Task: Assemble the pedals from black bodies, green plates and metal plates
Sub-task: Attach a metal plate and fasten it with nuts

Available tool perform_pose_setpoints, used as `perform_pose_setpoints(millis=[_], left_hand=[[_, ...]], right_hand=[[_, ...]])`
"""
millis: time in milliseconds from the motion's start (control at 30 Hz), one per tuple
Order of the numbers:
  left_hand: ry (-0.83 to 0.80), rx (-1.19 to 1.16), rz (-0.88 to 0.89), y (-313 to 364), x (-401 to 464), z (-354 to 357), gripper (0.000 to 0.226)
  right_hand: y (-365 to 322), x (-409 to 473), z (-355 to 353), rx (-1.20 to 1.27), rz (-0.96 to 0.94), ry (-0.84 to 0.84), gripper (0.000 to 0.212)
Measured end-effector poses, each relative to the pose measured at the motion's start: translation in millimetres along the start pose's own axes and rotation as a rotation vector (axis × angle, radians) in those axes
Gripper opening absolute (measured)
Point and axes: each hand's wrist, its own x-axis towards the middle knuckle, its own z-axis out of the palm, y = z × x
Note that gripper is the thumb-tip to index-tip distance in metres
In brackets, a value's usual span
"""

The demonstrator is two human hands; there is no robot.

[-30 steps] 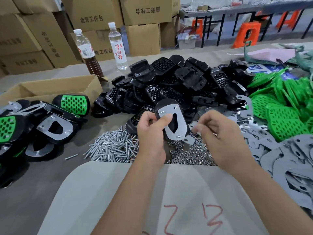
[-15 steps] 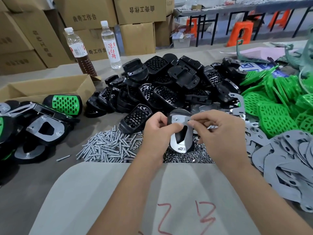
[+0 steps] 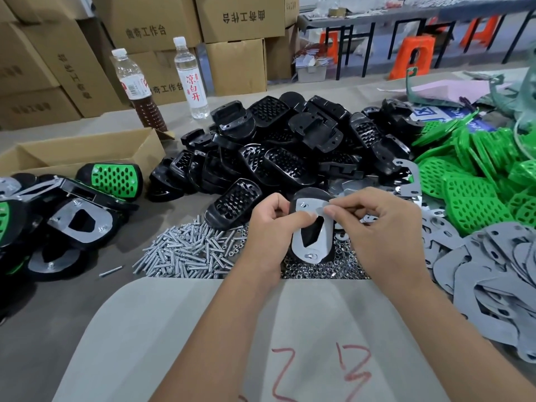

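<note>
- Grey tabletop (image 3: 72, 309) fills my view, and a pale sheet (image 3: 203, 329) with red marks lies nearest me.
- Black pedal bodies (image 3: 290, 146) are heaped at the middle, behind the hands.
- Green plates (image 3: 475, 181) pile up to the right of that heap, and loose metal plates (image 3: 499, 271) spread below them along the right edge.
- Finished pedals (image 3: 72, 210) lie at the left, green faces and metal backs showing, in front of an open cardboard box (image 3: 81, 152).
- I see two bottles (image 3: 191, 79) standing upright beyond the box, with stacked cartons behind them.
- Silvery bolts (image 3: 185, 250) lie in a heap left of the hands; a bed of nuts (image 3: 319, 268) sits just under them.
- My left hand (image 3: 272, 236) grips the pedal in progress (image 3: 311, 230), fingers curled round its left edge, metal plate facing me, held over the nuts.
- My right hand (image 3: 380, 230) pinches thumb and forefinger together at the plate's upper right corner; what sits between them is too small to tell.
</note>
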Motion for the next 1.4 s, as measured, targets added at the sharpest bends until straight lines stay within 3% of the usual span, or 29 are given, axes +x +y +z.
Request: perform_pose_setpoints(millis=[167, 267, 500, 767, 933, 967, 1033, 1067, 1167, 1233, 1333, 1400], left_hand=[[-0.007, 0.026, 0.012, -0.2, -1.1, 1.1, 0.033], [-0.012, 0.034, 0.024, 0.3, -2.6, 1.5, 0.039], [0.035, 0.037, -0.005, 1.4, -2.2, 2.5, 0.027], [-0.026, 0.033, 0.011, 2.0, -4.0, 2.2, 0.030], [0.027, -0.007, -0.029, 3.2, -1.9, 2.4, 0.029], [0.057, -0.027, -0.040, 2.3, -0.8, 1.8, 0.033], [0.109, -0.056, -0.050, 0.8, 1.2, 1.1, 0.035], [0.120, -0.064, -0.053, 0.3, 1.7, 1.2, 0.035], [0.114, -0.068, -0.049, 0.4, 1.4, 2.3, 0.033], [0.119, -0.087, -0.053, -0.1, 1.8, 1.1, 0.034], [0.111, -0.131, -0.075, -0.5, 2.4, -0.5, 0.033], [0.098, -0.101, -0.060, -0.9, 2.2, -0.4, 0.032]], right_hand=[[-1.7, -0.9, 0.3, -0.018, -0.097, 0.067, 0.012], [-0.4, -0.1, 1.0, -0.011, -0.108, 0.018, 0.009], [4.8, 1.3, -1.0, 0.036, -0.071, -0.114, 0.010], [0.5, -0.9, 2.0, 0.011, -0.023, 0.018, 0.018], [-2.9, -1.6, 1.1, 0.095, -0.004, -0.065, 0.010], [-3.6, -2.0, 0.4, 0.087, -0.014, -0.043, 0.014], [-2.7, -3.7, -1.2, 0.052, -0.057, 0.063, 0.051], [-3.8, -3.8, -2.9, 0.070, -0.057, 0.097, 0.057], [-6.8, -3.8, -3.3, 0.167, -0.014, 0.000, 0.041], [-9.1, -4.3, -2.1, 0.162, -0.004, -0.077, 0.047], [-6.5, -5.0, -5.0, 0.228, 0.010, 0.012, 0.061], [-2.4, -5.0, -3.3, 0.207, -0.004, 0.011, 0.050]])
